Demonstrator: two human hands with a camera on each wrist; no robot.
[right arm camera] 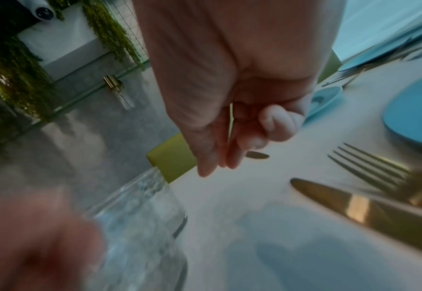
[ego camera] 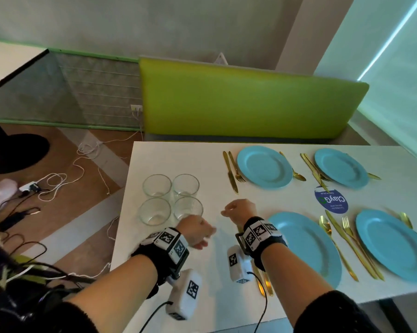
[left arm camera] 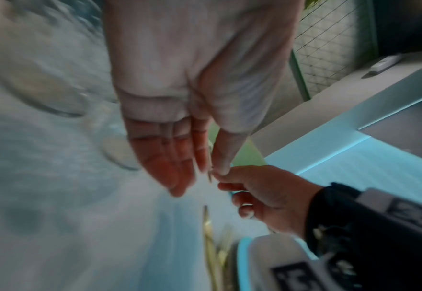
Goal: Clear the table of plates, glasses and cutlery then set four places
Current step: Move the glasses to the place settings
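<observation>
4 blue plates (ego camera: 265,166) sit on the table (ego camera: 176,159) with gold cutlery (ego camera: 231,171) beside each, so the places look nearly set. 4 glasses (ego camera: 170,199) stand clustered at the left, seemingly undistributed. The left hand (ego camera: 195,230) hangs relaxed and empty by the glasses; the right hand (ego camera: 239,210) is loosely curled, holding nothing I can make out.

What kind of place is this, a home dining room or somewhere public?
Probably a café or restaurant. A padded green booth bench backs the white table, a round branded sticker sits on the tabletop, and a second table on a black pedestal base stands nearby.
</observation>
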